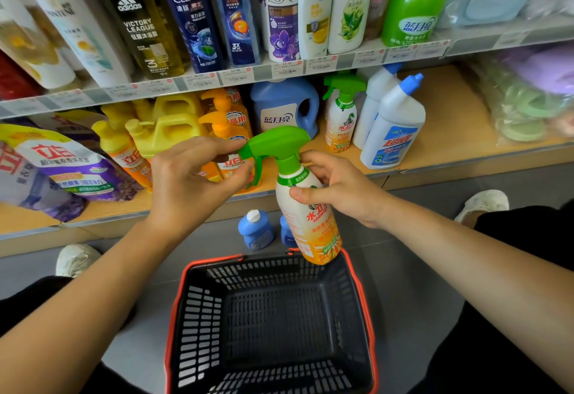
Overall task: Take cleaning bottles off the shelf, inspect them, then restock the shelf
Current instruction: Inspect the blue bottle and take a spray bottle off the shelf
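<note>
Wooden shelf (444, 114); left hand (192, 176), right hand (338, 188) grip glossy spray bottle (313, 225).

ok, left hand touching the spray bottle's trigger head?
Touching. Head view: left hand pinches the green nozzle of the spray bottle; right hand grips its neck.

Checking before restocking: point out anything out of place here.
Two small blue bottles stand on the floor between the lower shelf and the basket, not shelved. The held spray bottle looks intact; no spill shows.
</note>
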Tool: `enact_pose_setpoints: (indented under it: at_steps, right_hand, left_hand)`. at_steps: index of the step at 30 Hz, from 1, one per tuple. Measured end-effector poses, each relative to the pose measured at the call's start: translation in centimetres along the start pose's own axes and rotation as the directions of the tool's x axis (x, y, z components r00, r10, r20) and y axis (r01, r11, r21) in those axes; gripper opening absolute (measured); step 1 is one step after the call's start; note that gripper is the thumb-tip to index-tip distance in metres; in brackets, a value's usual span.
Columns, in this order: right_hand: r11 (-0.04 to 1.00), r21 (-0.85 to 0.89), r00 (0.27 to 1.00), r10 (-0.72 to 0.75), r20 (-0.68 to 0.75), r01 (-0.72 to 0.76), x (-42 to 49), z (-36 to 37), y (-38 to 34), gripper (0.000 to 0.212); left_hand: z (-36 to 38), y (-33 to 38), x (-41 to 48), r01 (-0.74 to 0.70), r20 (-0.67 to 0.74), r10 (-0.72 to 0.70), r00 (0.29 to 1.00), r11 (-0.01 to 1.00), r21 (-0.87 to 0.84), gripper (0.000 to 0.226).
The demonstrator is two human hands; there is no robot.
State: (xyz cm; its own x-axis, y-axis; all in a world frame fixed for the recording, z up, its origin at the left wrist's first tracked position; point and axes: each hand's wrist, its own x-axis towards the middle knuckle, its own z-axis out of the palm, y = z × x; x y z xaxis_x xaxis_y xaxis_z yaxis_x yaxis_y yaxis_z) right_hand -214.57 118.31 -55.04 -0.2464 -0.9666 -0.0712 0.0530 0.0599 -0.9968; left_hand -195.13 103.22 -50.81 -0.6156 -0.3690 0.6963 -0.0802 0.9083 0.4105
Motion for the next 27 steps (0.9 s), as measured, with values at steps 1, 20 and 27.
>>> enact_pose_setpoints:
  at_steps: [1,20,27]
  right_hand:
    - [1.0,0.001,1.0,0.003,0.002,-0.003,0.0,0.0,0.0,0.044]
    - [0.994,0.102,0.975,-0.017,-0.223,0.04,0.1,-0.2,-1.1,0.031]
    - [0.984,0.18,0.947,0.053,-0.316,0.006,-0.1,0.9,-1.3,0.028]
  left_hand:
    - [0.0,-0.1,0.0,-0.001,0.0,0.001,1.0,1.0,0.007,0.022]
    - [2.6,-0.9,-2.8,0.447,0.359,-0.367,0.858,0.878,-0.17,0.031]
    - [6.0,1.6,-4.9,0.77,0.757,-0.339,0.558,0.55,-0.321,0.064]
